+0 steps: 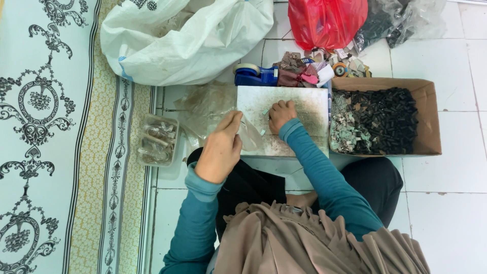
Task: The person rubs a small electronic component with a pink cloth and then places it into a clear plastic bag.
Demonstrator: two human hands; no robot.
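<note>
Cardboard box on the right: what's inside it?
The cardboard box holds a heap of small black pieces, with pale greenish-white scraps along its left side. The box bottom is covered by them.

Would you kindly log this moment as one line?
left hand: holds small clear plastic bag | right hand: fingers curled on white flat board | brown cardboard box: right

Bright, even daylight fills the scene and shadows stay soft. Mild glare sits on the white floor tiles (446, 218). Focus holds sharp throughout, without noticeable blur.
</note>
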